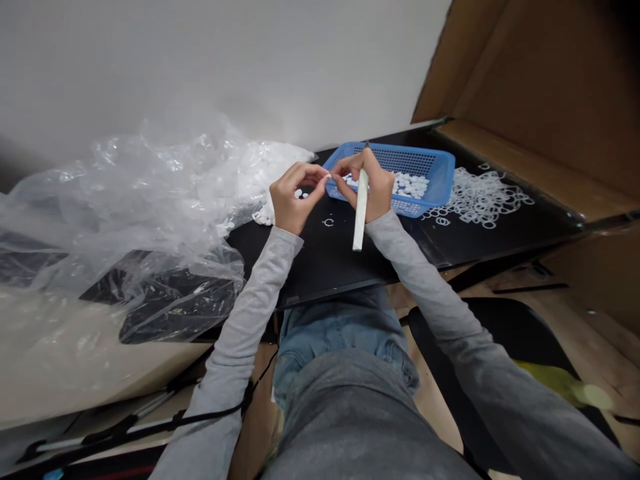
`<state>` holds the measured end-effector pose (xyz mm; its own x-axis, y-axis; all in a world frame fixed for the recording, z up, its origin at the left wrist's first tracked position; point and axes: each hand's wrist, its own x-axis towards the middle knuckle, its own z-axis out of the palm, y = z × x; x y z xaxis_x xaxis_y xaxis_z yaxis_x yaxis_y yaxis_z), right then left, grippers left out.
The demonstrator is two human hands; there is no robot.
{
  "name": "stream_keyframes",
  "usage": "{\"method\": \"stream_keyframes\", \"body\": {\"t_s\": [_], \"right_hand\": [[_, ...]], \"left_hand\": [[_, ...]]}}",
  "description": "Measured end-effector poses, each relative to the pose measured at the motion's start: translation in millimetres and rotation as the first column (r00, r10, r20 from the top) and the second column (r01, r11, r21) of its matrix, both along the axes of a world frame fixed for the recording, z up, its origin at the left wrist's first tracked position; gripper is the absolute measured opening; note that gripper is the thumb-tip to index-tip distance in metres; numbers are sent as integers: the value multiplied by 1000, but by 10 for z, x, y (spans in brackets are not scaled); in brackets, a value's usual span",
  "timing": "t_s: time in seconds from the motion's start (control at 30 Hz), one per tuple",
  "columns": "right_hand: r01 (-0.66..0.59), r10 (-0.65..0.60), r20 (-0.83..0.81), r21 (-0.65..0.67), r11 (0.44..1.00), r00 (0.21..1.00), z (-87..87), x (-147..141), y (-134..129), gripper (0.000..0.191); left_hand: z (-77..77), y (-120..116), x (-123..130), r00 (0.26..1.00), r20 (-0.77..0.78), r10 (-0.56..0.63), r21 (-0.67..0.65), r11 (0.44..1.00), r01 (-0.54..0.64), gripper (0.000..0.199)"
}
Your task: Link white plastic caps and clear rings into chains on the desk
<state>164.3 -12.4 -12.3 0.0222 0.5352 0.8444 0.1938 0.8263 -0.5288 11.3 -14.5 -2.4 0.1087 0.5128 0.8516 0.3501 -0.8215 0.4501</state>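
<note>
Over the black table, my left hand [296, 197] pinches a small white piece [329, 176] between thumb and fingertips. My right hand [367, 181] meets it at the same piece, and a pale, long-handled tool [360, 212] is held in that hand, its handle pointing down toward me and a thin dark tip at the top. Just behind my right hand stands a blue basket [440, 179] with many small white pieces [411, 185] inside. A white ring [329, 222] lies on the table below my hands.
A large clear plastic bag [165, 193] spreads over the left side, with white pieces at its mouth. Right of the basket lies a pile of white rings [483, 197]. A cardboard box [540, 93] rises at the right. A black chair [510, 347] stands below the table [340, 267].
</note>
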Motion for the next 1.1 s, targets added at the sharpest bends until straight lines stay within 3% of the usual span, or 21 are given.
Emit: {"method": "stream_keyframes", "body": {"t_s": [0.4, 0.73, 1.1], "right_hand": [[-2, 1, -7, -73, 997, 1000, -25, 11, 52, 38], [-212, 201, -117, -92, 973, 973, -8, 9, 150, 50], [-164, 156, -94, -86, 983, 983, -11, 30, 111, 50]], "left_hand": [[-26, 15, 22, 999, -26, -32, -18, 999, 31, 22], [-54, 67, 10, 999, 24, -46, -44, 998, 47, 20], [-95, 117, -20, 994, 43, -102, -138, 985, 107, 24]]}}
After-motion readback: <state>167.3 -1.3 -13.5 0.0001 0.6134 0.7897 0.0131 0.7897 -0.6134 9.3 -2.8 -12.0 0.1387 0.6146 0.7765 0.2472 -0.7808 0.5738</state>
